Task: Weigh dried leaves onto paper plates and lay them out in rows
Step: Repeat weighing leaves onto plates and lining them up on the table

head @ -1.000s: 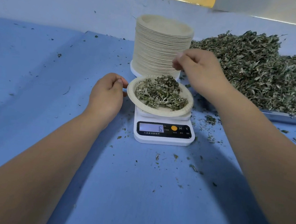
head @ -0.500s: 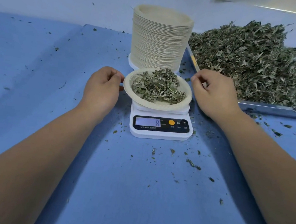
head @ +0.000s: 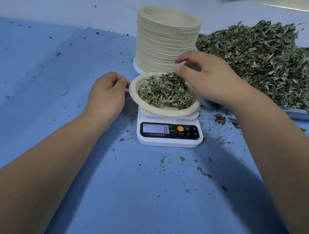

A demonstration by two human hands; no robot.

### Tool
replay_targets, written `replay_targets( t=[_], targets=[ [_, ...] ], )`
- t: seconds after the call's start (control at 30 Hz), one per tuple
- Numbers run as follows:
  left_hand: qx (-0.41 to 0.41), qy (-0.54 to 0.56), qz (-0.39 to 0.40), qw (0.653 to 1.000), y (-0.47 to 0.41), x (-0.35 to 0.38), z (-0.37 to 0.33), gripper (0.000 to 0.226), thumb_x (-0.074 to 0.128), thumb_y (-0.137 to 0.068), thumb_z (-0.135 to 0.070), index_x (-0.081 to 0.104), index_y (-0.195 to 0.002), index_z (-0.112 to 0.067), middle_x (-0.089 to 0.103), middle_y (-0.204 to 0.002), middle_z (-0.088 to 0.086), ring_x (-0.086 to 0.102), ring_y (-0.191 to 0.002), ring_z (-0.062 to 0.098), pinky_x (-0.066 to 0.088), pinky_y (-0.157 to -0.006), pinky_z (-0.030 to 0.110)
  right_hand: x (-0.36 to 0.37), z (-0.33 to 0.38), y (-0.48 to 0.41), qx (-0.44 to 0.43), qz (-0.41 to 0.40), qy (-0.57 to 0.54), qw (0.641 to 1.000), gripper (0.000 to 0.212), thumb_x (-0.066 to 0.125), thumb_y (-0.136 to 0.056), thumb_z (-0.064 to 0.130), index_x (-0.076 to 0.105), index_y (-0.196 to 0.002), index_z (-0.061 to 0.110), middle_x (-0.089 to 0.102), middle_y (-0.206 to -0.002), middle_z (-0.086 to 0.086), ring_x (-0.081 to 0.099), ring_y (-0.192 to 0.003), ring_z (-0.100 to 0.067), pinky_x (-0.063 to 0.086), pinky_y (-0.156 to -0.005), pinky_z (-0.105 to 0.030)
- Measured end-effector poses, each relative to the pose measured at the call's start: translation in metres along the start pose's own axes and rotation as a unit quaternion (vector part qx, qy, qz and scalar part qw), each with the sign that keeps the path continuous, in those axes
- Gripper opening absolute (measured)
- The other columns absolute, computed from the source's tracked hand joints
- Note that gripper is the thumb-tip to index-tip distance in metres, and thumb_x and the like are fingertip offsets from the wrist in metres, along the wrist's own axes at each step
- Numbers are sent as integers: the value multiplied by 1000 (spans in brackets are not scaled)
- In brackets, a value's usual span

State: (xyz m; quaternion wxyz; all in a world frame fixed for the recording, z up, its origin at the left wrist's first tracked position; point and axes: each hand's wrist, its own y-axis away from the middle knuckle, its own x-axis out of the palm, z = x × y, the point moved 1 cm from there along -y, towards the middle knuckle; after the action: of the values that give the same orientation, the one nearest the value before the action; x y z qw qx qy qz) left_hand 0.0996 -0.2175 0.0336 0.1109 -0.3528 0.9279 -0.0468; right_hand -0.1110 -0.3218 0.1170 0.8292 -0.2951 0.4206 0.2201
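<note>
A paper plate heaped with dried leaves sits on a small white scale whose display reads 8. My left hand is at the plate's left rim, fingers curled, thumb and fingertips against the edge. Over the plate's far right side hovers my right hand, its thumb and fingers bunched in a pinch pointing down at the leaves; what it holds is mostly hidden.
A tall stack of paper plates stands just behind the scale. To the right, a big pile of dried leaves fills a metal tray. Leaf crumbs are scattered on the blue cloth around the scale.
My right hand went from above the plate to the leaf tray's edge and is now back over the plate. The scale reading rose from 6 to 8. My left hand stayed at the rim.
</note>
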Motion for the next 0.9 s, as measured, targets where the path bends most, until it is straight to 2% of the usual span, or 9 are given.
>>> replay_targets(
  t=[0.1, 0.2, 0.3, 0.47, 0.6, 0.67, 0.8, 0.83, 0.9],
  targets=[
    [-4, 1, -4, 1000, -1, 0, 1, 23, 45, -94, -20, 66, -86, -20, 74, -98, -4, 71, -72, 2, 57, -85, 45, 3, 17, -14, 6, 83, 101, 991, 41, 55, -97, 56, 62, -130, 34, 64, -115, 11, 62, -95, -12, 51, -85, -31],
    [-8, -1, 0, 1000, -2, 0, 1, 23, 45, -94, -20, 66, -87, -20, 74, -101, -4, 72, -76, 4, 57, -85, 44, 11, 24, -24, -6, 92, 152, 984, 22, 62, -98, 39, 74, -112, 27, 63, -98, 11, 57, -99, -14, 41, -80, -25],
    [-7, -4, 1, 1000, -2, -1, 2, 23, 45, -95, -19, 66, -88, -19, 73, -102, -4, 72, -80, 7, 56, -80, 40, 8, 22, -24, 3, 44, 107, 993, 8, 69, -94, 30, 77, -96, 28, 62, -88, 15, 59, -96, -13, 40, -80, -24],
    [-8, -2, 8, 1000, -1, 0, 1, 22, 44, -92, -21, 66, -89, -19, 74, -97, -9, 72, -85, 9, 53, -73, 33, -5, 19, -15, 9, -73, -39, 997, 9, 73, -91, 27, 78, -96, 23, 72, -91, 5, 65, -90, -16, 55, -87, -39],
    [-8, -1, 13, 1000, 0, 0, 0, 22, 44, -91, -23, 65, -90, -19, 73, -97, -12, 71, -87, 9, 51, -72, 32, -5, 8, -3, -4, -138, -81, 987, 9, 72, -92, 28, 78, -97, 26, 69, -78, 11, 55, -66, -1, 48, -69, -25],
    [-4, -3, 14, 1000, 0, 0, 0, 22, 43, -90, -23, 65, -88, -20, 73, -97, -11, 71, -87, 9, 53, -73, 33, -10, -5, 1, 14, -193, -96, 976, 8, 72, -91, 32, 78, -97, 32, 72, -82, 17, 64, -73, -3, 54, -74, -26],
    [-11, 1, 12, 1000, -1, 0, 0, 22, 43, -91, -21, 64, -85, -23, 74, -100, -7, 72, -89, 13, 57, -79, 39, -23, -49, 15, 67, -284, 7, 956, 15, 63, -94, 37, 74, -102, 33, 67, -85, 22, 66, -83, -10, 52, -75, -18],
    [-11, -2, 11, 1000, -1, 0, 0, 22, 43, -91, -21, 64, -85, -23, 74, -100, -6, 72, -89, 14, 57, -80, 41, -22, -63, 20, 86, -277, 46, 956, 18, 61, -95, 37, 73, -107, 29, 66, -90, 19, 66, -86, -14, 50, -76, -17],
    [-8, -10, 10, 1000, 0, 0, -1, 22, 43, -91, -21, 64, -86, -23, 74, -99, -9, 72, -86, 11, 57, -80, 40, -16, -84, 30, 135, -240, 86, 958, 29, 58, -97, 42, 68, -119, 25, 67, -102, 11, 65, -84, -20, 53, -80, -28]
  ],
)
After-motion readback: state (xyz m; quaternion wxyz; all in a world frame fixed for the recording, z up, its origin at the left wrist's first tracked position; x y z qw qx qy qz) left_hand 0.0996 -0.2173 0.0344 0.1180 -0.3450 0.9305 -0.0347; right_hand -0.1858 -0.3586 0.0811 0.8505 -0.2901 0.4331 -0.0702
